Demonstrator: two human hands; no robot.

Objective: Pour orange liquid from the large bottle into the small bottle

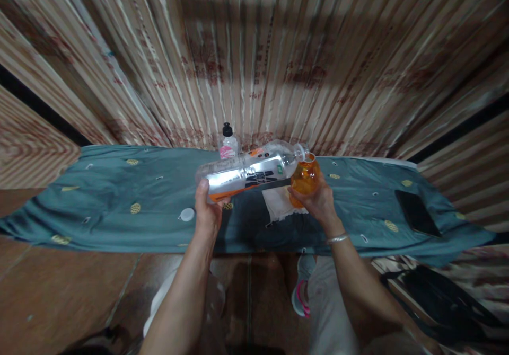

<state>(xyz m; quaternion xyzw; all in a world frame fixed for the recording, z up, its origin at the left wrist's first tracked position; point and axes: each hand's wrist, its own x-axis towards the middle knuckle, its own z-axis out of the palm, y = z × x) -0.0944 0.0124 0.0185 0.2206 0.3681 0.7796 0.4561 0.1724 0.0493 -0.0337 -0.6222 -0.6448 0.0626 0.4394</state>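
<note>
**Bottle tipped to an orange cup**

The clear bottle (250, 172) lies nearly flat in the air above the teal cloth (119, 201), its open mouth at the rim of the orange cup (305, 179). The left hand (207, 212) grips the bottle's base end, fingers wrapped round it. The right hand (316, 201) holds the cup from below, fingers curled about its side; a bangle (337, 238) sits on that wrist. Under the cup lies a white rag (280, 204). A white cap (186, 214) rests on the cloth just left of the left hand. Behind the bottle stands a small black-capped bottle (228, 142) by the wall. A dark phone (417, 213) lies well to the right.
</note>
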